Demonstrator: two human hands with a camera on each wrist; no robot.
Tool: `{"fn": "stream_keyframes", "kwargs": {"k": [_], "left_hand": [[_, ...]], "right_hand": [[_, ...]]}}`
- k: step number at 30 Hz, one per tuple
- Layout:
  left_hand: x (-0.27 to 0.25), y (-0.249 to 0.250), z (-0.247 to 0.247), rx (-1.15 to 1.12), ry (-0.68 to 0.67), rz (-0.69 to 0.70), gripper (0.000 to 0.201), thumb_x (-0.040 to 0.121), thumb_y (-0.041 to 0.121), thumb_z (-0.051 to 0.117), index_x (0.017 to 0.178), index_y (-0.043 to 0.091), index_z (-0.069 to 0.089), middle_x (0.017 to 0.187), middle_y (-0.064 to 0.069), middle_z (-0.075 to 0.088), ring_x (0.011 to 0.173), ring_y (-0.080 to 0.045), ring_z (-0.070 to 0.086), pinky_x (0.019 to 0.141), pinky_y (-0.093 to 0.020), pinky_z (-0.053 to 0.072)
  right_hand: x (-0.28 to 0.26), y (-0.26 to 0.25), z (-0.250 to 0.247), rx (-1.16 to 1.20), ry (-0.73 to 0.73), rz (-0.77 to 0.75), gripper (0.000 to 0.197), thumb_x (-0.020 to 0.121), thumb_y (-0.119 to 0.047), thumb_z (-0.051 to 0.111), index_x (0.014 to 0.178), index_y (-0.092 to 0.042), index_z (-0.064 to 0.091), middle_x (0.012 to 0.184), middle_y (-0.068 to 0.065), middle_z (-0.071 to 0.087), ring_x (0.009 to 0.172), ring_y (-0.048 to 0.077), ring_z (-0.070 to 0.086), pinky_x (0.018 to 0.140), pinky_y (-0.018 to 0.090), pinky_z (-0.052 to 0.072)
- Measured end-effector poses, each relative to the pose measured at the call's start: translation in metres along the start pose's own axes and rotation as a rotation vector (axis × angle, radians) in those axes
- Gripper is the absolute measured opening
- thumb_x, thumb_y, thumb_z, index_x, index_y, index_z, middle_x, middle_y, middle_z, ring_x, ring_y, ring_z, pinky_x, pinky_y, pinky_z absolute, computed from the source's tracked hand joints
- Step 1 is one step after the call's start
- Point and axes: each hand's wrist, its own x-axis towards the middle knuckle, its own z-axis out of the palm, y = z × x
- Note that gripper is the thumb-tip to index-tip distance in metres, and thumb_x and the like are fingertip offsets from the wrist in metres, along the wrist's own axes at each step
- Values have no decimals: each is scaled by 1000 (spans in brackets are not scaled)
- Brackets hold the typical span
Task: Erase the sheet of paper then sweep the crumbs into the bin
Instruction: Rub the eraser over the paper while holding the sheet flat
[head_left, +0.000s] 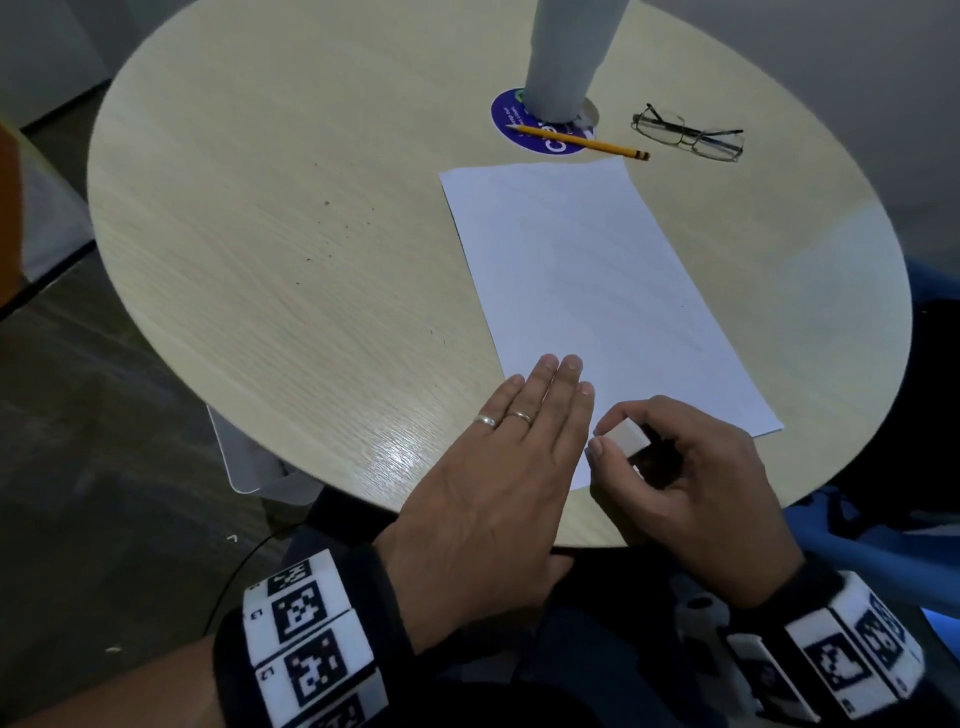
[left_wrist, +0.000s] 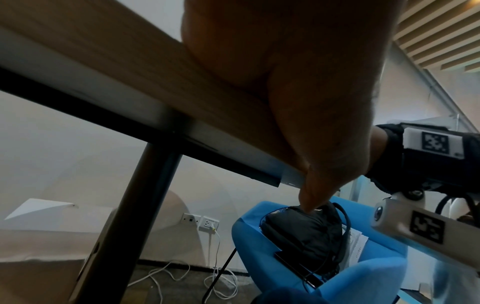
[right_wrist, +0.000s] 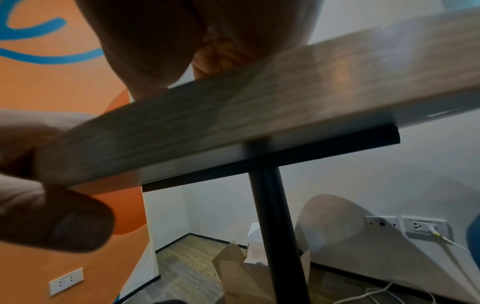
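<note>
A: Start with the head view. What lies on the round, pale wood-grain counter (head_left: 311, 291)?

B: A white rectangular sheet of paper (head_left: 597, 280) lies flat on its right half, the near corner toward the person. The left hand (head_left: 498, 467) rests palm down with straight fingers held together, fingertips on the paper's near left edge. Two rings sit on that hand.

A: And the right hand (head_left: 691, 478)?

B: It pinches a small white block eraser (head_left: 623, 436) between thumb and forefinger, just over the paper's near corner and right beside the left hand. Whether the eraser touches the sheet I cannot tell.

A: Crumbs?

B: Small dark eraser crumbs (head_left: 332, 218) lie scattered on the bare wood to the left, well apart from the sheet. Beyond the paper lie a yellow pencil (head_left: 579, 140) across a round blue sticker (head_left: 540, 132), a grey column (head_left: 566, 52) and a pair of thin-framed glasses (head_left: 688, 136). A pale translucent bin (head_left: 254, 462) shows below the counter's left near edge.

A: The left wrist view?

B: It looks along the underside of the left hand (left_wrist: 298, 86), lying on the counter edge (left_wrist: 103, 67). Below are a black counter leg (left_wrist: 145, 205) and a blue chair (left_wrist: 363, 267) holding a black bag (left_wrist: 306, 228).

A: The right wrist view?

B: Blurred. Curled right hand fingers (right_wrist: 145, 41) show above the counter edge (right_wrist: 233, 115); the eraser is hidden. An orange wall (right_wrist: 64, 86) stands behind.
</note>
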Motion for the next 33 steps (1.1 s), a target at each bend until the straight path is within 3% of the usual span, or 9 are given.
{"fn": "stream_keyframes", "kwargs": {"k": [3, 6, 9, 12, 16, 23, 28, 33], "left_hand": [[3, 3, 0, 13, 1, -5, 124, 90, 71, 52, 160, -8, -13, 168, -29, -22, 159, -40, -17, 131, -51, 1], [3, 5, 1, 1, 2, -5, 122, 92, 70, 49, 159, -8, -17, 166, -30, -26, 158, -41, -20, 130, -51, -1], [2, 5, 1, 2, 11, -8, 127, 89, 70, 56, 159, -8, -16, 167, -30, -24, 158, -41, -18, 130, -51, -3], [2, 4, 0, 3, 7, -5, 128, 87, 69, 61, 160, -8, -12, 168, -30, -20, 159, -41, -15, 131, -50, 0], [2, 4, 1, 6, -1, 8, 129, 86, 67, 63, 161, -7, -10, 169, -29, -18, 160, -40, -13, 131, -49, 0], [1, 3, 1, 7, 8, 27, 125, 86, 68, 59, 162, -6, -7, 170, -28, -17, 160, -39, -12, 131, -50, 6], [-1, -2, 2, -16, 25, 53, 123, 80, 70, 59, 164, -3, 6, 172, -26, -3, 162, -37, -1, 130, -51, 16], [0, -3, 3, -19, 17, 71, 119, 82, 70, 54, 165, -1, 8, 173, -24, -2, 162, -36, -3, 130, -52, 17]], "right_hand": [[-2, 7, -9, -51, 4, 14, 9, 90, -16, 81, 85, -20, 74, 76, -12, 70, 68, 12, 66, 64, 19, 48], [-2, 24, -32, -24, 54, 138, 17, 87, -10, 83, 80, -22, 74, 72, -8, 71, 63, 14, 66, 62, 26, 51], [-2, 13, -28, -81, 64, 48, 12, 88, -17, 85, 85, -23, 75, 79, -11, 73, 71, 13, 67, 69, 22, 50], [-4, 0, -11, -136, 9, -41, 5, 87, -25, 77, 87, -21, 75, 76, -11, 68, 71, 15, 64, 69, 32, 52], [-1, 12, -20, -125, 53, 18, 5, 85, -27, 75, 85, -22, 75, 77, -11, 71, 72, 16, 66, 67, 42, 56], [-1, 4, -2, -174, 44, -15, 5, 90, -30, 72, 90, -25, 72, 76, -14, 63, 73, 12, 59, 68, 37, 53], [-3, 12, -7, -194, -6, -40, 18, 99, -40, 63, 105, -25, 70, 83, -19, 56, 81, 5, 55, 74, 20, 42], [-7, 10, -4, -178, -66, -86, 18, 102, -33, 63, 116, -23, 68, 87, -12, 58, 83, 10, 56, 76, 31, 49]]}}
